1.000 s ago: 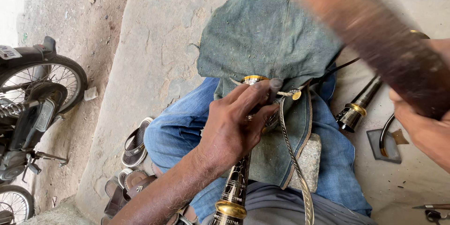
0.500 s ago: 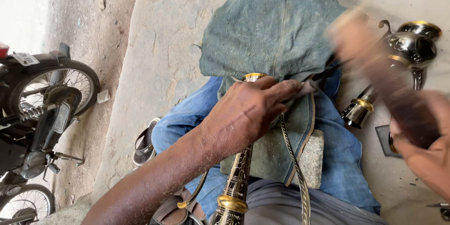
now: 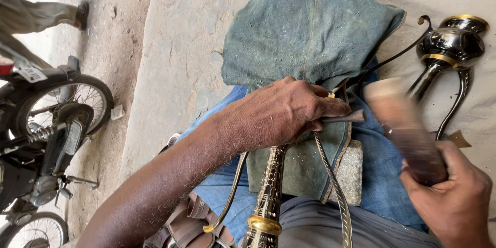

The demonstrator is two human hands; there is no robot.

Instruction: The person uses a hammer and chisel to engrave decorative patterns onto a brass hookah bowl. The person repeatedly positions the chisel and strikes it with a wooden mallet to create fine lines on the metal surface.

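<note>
A: Head view, looking down at the lap. What is the left hand (image 3: 281, 113) doing?

B: It lies over the top of an engraved black and brass stem (image 3: 269, 196) that runs up from the lower edge. Its fingers (image 3: 330, 107) are curled together, clamped on a thin dark punch (image 3: 345, 118) whose tip sticks out to the right.

A: And the right hand (image 3: 454, 201)?

B: Low at the right, fingers wrapped tight around a brown wooden mallet (image 3: 403, 132). The mallet head is blurred and stands just right of the punch tip; whether they touch, I cannot tell.

A: Where does the stem rest?

B: Across the person's jeans (image 3: 385, 170), on a green cloth (image 3: 310, 26) that spreads up over the ground. A grey stone block (image 3: 352, 168) sits under the cloth's lower edge. Two thin curved brass strips (image 3: 330, 175) lie beside the stem, one on each side.

A: Anything else about?

B: A black vase (image 3: 452, 44) with gold bands and curled handles lies on the ground at upper right, well apart from the left hand. A brown sandal (image 3: 178, 225) shows under the left forearm. At far left stands a motorcycle (image 3: 51, 124), and another person's trouser leg and shoe (image 3: 39, 14) show above it.
</note>
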